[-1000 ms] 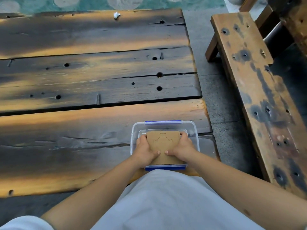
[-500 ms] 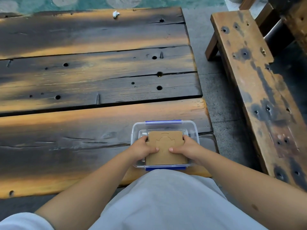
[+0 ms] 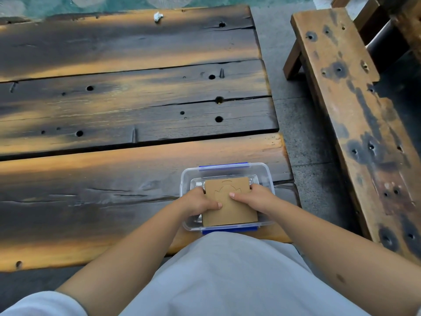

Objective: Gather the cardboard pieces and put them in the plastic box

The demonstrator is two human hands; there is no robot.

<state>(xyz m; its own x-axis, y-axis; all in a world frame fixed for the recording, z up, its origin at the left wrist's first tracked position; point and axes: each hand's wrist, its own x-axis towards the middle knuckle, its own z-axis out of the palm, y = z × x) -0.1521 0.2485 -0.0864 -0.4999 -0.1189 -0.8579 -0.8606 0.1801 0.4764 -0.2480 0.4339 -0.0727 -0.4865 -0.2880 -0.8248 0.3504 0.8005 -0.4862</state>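
Evidently both hands are clamped on the stack of cardboard pieces (image 3: 230, 201): the left hand (image 3: 197, 202) grips its left edge with the thumb laid across the top, and the right hand (image 3: 252, 198) mirrors it on the right edge, a two-sided hold that keeps loose sheets squared up so they go down as one block. The stack sits inside the plastic box (image 3: 265, 176), roughly level and filling most of its floor, with the top sheet showing a faint cut outline; whether it already rests on the bottom or hangs just above it is hard to tell through the clear walls. Fingers reach down between cardboard and wall, which suggests the fit is snug and the hold is there to steer the corners in. The box stands at the near right corner of the plank desk (image 3: 114, 179), just in front of the person's body. No other cardboard shows on the planks, so the gathering looks nearly finished.
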